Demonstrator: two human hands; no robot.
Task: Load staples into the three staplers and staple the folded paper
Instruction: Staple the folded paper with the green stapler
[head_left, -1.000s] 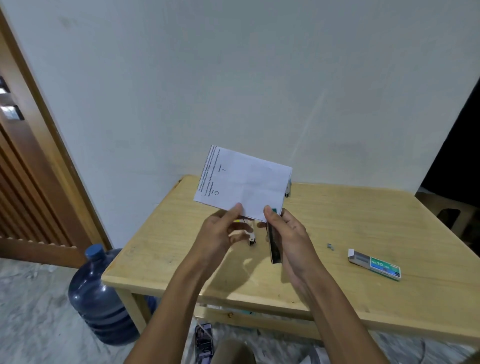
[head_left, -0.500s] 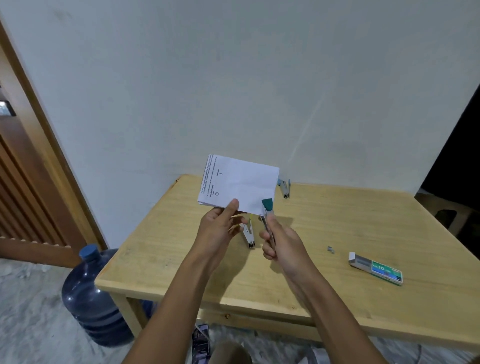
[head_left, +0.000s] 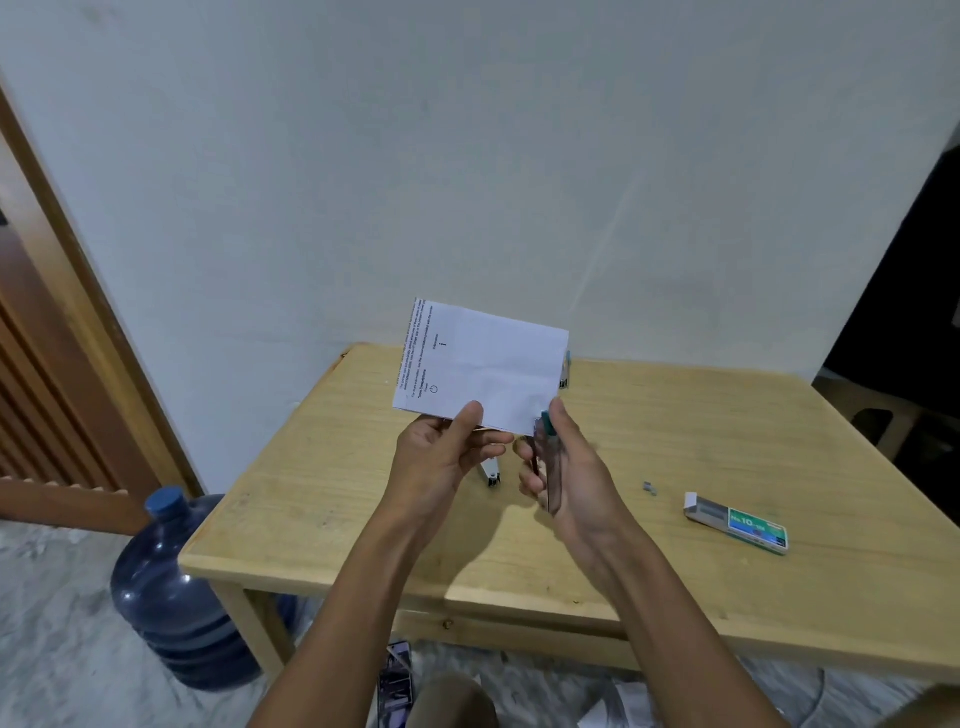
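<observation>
The left hand (head_left: 441, 457) pinches the lower edge of a white folded paper sheet with small printed text (head_left: 483, 366), thumb on the near face, holding it upright above the pale wooden counter (head_left: 675, 447). The right hand (head_left: 566, 467) is closed around a slim dark stapler with a teal tip (head_left: 546, 457), and that tip meets the paper's lower right corner — whether the stapler's mouth has taken the corner in cannot be told.

On the counter just beneath the left hand lies a small silver stapler (head_left: 491, 470), partly hidden by the fingers. Another stapler, grey with a bluish top (head_left: 564, 373), peeks out behind the paper's right edge near the wall. To the right of the hands, a tiny grey clump of staples (head_left: 649, 488) lies on the wood, and further right sits a grey-and-green staple box marked No. 10 (head_left: 737, 522).

On the floor at the counter's left corner stands a large blue water bottle (head_left: 171, 587) — beside a brown wooden door frame (head_left: 78, 322).
</observation>
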